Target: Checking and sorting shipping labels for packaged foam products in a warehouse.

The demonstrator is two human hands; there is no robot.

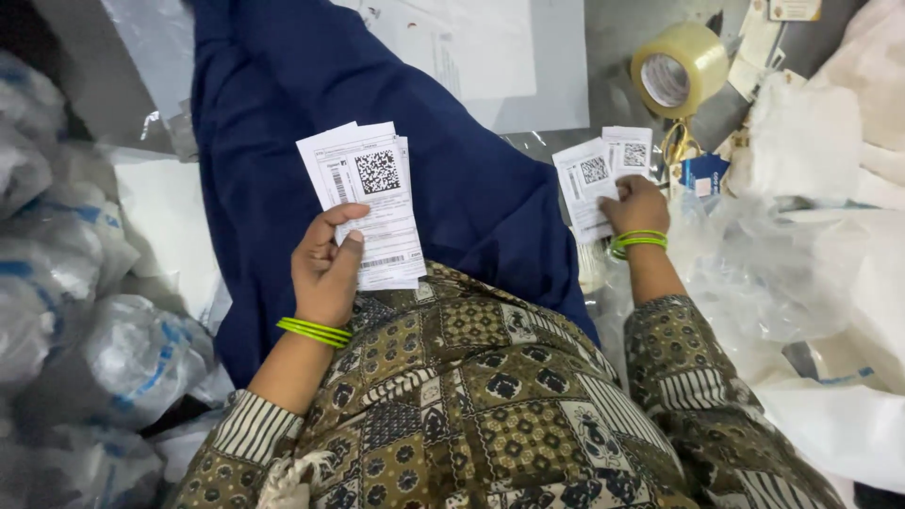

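Your left hand (325,269) grips a stack of white labels (368,198) above the navy cloth (471,188). Your right hand (636,205) pinches two more labels (599,174) near the desk's far edge, beside the tape roll (679,68).

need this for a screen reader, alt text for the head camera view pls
A person's left hand holds a stack of white printed paper labels over dark blue cloth, while the right hand rests on more white labels beside a roll of clear packing tape.
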